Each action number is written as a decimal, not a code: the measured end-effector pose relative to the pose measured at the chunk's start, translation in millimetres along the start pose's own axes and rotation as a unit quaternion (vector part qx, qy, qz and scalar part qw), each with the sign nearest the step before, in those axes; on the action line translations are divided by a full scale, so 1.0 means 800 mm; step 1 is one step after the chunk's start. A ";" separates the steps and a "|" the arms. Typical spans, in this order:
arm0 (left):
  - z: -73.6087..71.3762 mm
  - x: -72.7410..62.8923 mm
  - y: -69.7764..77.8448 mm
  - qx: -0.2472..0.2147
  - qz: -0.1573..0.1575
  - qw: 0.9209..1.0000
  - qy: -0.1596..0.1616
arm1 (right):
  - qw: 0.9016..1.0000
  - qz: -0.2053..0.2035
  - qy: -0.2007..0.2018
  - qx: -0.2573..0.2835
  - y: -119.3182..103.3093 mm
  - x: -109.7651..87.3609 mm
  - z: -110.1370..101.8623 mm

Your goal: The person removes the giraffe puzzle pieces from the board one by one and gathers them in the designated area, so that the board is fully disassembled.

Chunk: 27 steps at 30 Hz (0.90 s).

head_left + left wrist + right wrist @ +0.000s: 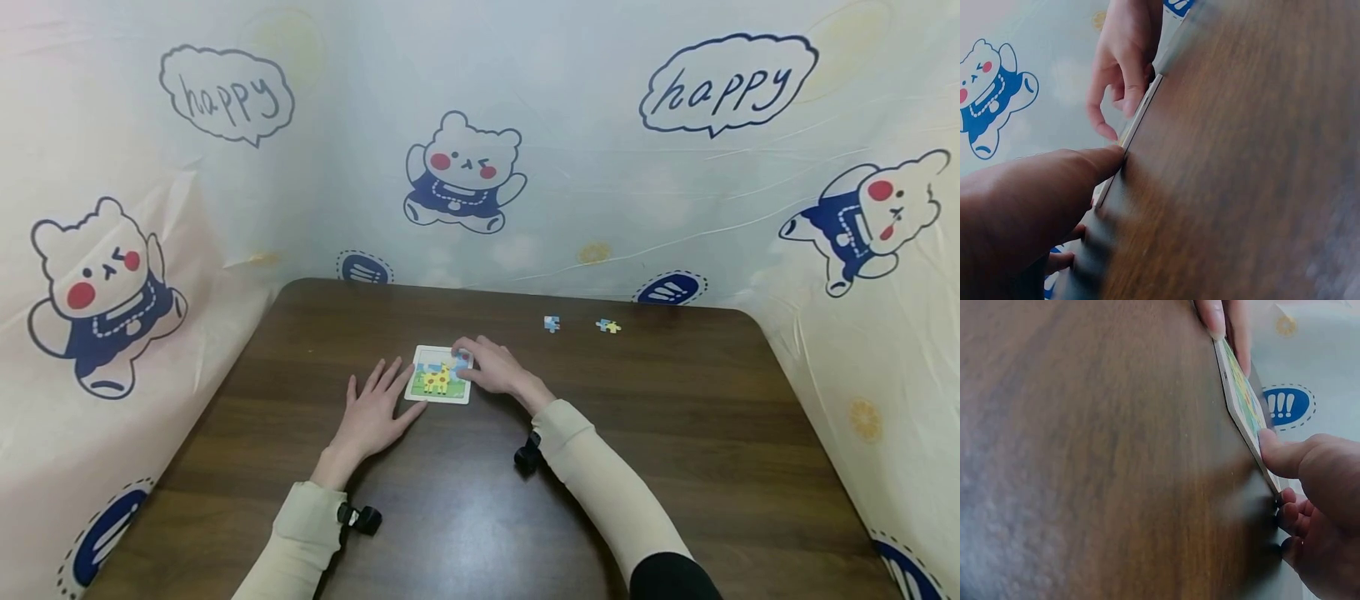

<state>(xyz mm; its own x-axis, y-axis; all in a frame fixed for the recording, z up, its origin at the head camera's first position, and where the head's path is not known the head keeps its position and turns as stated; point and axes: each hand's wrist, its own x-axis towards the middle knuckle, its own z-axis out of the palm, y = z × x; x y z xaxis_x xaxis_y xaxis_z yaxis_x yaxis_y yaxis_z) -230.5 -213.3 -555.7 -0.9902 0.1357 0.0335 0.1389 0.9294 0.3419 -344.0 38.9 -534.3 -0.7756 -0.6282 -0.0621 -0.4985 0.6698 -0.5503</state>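
Observation:
A small jigsaw puzzle [438,388] in a white-edged board lies on the table, with a yellow giraffe on green and blue. My left hand [375,417] rests at its left side with the fingers spread; the thumb [1107,161] touches the near edge. Over the puzzle's right side, my right hand [491,367] bends its fingers, and its thumb [1275,453] touches the picture face. Other right fingers [1289,515] curl beside the board's edge. A blue patch shows between right thumb and index finger; whether they pinch a loose piece there I cannot tell.
Toward the back right of the brown table [675,433] lie a blue puzzle piece [552,323] and a blue-and-yellow puzzle piece [608,326]. A printed cloth [570,150] with bears hangs behind and beside the table. Each wrist wears a small black camera [527,457].

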 end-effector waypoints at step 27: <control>0.002 -0.001 0.002 -0.002 0.000 1.000 0.007 | 0.987 -0.031 0.131 0.091 0.007 -0.008 0.037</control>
<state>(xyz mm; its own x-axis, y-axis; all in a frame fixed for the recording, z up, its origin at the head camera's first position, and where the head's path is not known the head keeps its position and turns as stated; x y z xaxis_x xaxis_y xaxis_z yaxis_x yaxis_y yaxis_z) -229.6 -211.2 -556.5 -0.9902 0.1315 0.0463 0.1393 0.9280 0.3456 -330.4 35.4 -561.6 -0.8311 -0.5259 0.1808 -0.4891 0.5364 -0.6878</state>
